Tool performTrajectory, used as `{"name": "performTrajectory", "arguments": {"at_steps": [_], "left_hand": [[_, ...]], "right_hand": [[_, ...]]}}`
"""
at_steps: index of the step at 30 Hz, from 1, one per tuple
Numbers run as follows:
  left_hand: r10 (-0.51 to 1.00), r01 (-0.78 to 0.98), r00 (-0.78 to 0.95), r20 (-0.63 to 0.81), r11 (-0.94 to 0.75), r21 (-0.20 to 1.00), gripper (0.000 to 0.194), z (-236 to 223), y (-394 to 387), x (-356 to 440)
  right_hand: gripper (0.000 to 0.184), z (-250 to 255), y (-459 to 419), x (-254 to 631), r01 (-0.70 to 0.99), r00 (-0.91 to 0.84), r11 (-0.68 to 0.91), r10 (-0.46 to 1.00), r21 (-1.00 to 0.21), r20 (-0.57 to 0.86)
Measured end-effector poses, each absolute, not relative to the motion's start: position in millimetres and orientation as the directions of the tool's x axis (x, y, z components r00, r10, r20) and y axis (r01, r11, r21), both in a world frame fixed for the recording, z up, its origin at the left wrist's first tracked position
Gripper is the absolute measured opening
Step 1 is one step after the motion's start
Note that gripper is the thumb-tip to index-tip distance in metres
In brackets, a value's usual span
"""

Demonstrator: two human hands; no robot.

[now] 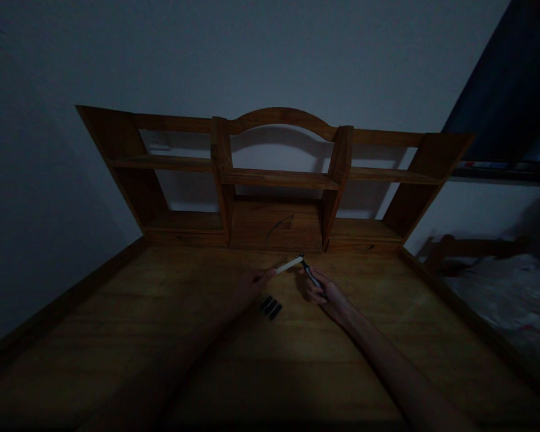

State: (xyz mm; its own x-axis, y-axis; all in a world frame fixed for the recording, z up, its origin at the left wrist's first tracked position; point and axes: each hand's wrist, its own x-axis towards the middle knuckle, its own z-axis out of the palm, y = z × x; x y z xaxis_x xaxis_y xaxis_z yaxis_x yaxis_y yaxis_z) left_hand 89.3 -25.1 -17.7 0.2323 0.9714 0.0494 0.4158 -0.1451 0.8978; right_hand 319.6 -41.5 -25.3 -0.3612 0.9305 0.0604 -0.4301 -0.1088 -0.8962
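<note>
In the dim head view, my left hand is closed on one end of a slim white stick, which slants up to the right. My right hand wraps around a thin tool with a dark and pale handle, shaped like a razor. Its small dark head meets the far tip of the white stick, and the darkness hides the exact contact. Below and between my hands, three small black oblong pieces lie side by side on the wooden desktop.
A wooden shelf unit with cubbies and small drawers stands along the desk's back edge. Raised wooden edges border the desktop at left and right. Beyond the right edge lies a pale plastic-like heap. A dark curtain hangs at upper right.
</note>
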Motion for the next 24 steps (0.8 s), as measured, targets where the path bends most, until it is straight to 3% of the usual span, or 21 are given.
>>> {"name": "performTrajectory", "arguments": {"at_steps": [4, 11, 18, 24], "left_hand": [[0.985, 0.478, 0.15, 0.088, -0.15, 0.865, 0.061, -17.8, -25.8, 90.6], [0.995, 0.417, 0.003, 0.101, -0.093, 0.904, 0.062, -10.8, -26.4, 87.1], [0.96, 0.469, 0.19, 0.207, -0.274, 0.84, 0.055, -11.6, -34.9, 94.1], [0.976, 0.564, 0.086, 0.202, -0.215, 0.798, 0.057, -8.4, -32.9, 93.2]], "right_hand": [[0.028, -29.0, -40.3, 319.5, -0.419, -0.356, -0.107, 0.933, -0.901, 0.055], [0.025, -27.8, -40.9, 322.5, -0.423, -0.376, -0.121, 0.925, -0.898, 0.053], [0.024, -22.8, -42.5, 321.1, -0.443, -0.409, -0.118, 0.909, -0.888, 0.083], [0.025, -25.2, -42.2, 321.6, -0.425, -0.395, -0.128, 0.917, -0.896, 0.056]]}}
